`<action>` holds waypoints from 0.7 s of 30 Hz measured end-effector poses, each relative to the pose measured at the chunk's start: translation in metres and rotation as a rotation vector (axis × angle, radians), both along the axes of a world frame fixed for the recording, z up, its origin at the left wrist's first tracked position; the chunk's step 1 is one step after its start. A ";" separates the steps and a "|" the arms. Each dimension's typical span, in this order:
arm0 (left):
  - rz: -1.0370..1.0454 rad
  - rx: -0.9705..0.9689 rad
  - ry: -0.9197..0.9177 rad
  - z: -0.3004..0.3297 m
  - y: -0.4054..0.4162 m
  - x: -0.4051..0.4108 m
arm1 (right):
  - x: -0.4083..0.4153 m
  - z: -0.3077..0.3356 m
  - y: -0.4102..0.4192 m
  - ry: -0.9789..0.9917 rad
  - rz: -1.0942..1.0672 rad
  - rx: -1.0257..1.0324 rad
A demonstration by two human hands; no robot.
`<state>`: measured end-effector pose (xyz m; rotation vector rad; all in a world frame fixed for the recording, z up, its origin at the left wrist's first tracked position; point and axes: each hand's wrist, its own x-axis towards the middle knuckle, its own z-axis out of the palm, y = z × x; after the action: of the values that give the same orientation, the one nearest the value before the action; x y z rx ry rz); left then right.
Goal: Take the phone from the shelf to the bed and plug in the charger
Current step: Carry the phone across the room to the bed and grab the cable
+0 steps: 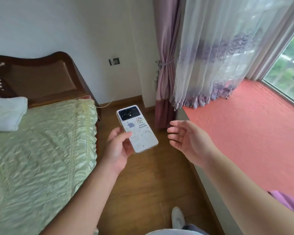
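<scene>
While my left hand point(118, 150) grips the phone point(137, 128) by its lower end, back side up, over the floor between bed point(41, 141) and window ledge point(253, 133), my right hand point(188, 138) hangs open and empty beside it. I judge the carry nearly done. Next I must set the phone on the bedspread and fetch the thin white cable point(107, 104) trailing past the bed's head corner.
</scene>
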<state>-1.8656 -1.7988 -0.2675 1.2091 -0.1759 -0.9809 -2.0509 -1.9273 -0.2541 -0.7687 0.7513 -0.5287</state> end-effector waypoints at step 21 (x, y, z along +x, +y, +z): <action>0.400 -0.099 0.139 -0.024 -0.101 0.286 | 0.328 -0.006 -0.145 0.091 0.362 -0.178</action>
<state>-1.5800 -1.8996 -0.2916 1.0302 0.1237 -0.6927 -1.7227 -2.0722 -0.2605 -1.0745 0.6347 -0.2352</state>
